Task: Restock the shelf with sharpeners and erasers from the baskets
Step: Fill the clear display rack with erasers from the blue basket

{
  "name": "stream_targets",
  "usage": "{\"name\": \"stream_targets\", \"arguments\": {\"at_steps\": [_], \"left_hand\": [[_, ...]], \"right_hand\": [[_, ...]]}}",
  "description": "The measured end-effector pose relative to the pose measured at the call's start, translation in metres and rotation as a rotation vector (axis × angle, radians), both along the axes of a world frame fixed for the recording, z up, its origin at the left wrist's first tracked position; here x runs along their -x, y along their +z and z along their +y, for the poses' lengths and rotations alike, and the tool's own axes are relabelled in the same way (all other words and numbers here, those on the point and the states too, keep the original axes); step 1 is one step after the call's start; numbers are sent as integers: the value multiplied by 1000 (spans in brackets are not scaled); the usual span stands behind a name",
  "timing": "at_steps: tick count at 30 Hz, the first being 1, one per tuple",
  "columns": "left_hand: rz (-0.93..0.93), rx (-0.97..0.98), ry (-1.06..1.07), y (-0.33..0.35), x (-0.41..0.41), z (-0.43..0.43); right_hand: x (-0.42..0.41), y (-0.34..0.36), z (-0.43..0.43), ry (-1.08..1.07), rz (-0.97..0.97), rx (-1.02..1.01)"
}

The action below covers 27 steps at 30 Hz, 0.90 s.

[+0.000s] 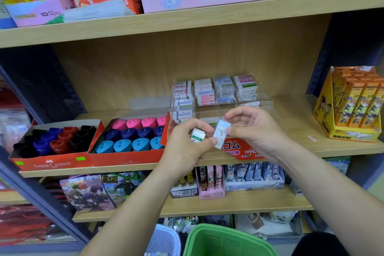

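My left hand (188,143) grips a small white eraser with a green label (197,135) in front of the middle shelf. My right hand (252,129) pinches a second eraser in a pale blue and white sleeve (221,133) right beside it; my left thumb touches its lower end. Behind both hands stands a clear acrylic display (216,97) with rows of boxed erasers. To its left sit two red trays of sharpeners: one with pink, navy and teal ones (133,136), the other with blue, red and black ones (56,139).
A green basket (226,241) and a white basket (164,241) stand on the floor below my arms. An orange display box (351,106) sits at the right of the middle shelf. Boxes of pens fill the shelf above, card packs the shelf below.
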<state>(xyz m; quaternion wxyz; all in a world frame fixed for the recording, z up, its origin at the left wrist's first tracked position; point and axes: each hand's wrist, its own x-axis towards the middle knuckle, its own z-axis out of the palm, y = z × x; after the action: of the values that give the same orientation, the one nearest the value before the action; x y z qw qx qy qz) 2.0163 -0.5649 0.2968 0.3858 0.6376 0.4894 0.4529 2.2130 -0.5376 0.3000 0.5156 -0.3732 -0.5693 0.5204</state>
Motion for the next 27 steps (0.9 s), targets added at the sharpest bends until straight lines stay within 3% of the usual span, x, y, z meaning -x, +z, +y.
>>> {"name": "stream_targets", "arguments": {"at_steps": [11, 21, 25, 27], "left_hand": [[-75, -3, 16, -1, 2, -13], [-146, 20, 100, -3, 13, -8], [-46, -30, 172, 4, 30, 6], [-3, -22, 188, 9, 40, 12]], "right_hand": [[14, -18, -29, -80, -42, 10], [19, -9, -28, 73, -231, 18], [23, 26, 8, -152, -237, -97], [24, 40, 43, -286, -359, -172]]}}
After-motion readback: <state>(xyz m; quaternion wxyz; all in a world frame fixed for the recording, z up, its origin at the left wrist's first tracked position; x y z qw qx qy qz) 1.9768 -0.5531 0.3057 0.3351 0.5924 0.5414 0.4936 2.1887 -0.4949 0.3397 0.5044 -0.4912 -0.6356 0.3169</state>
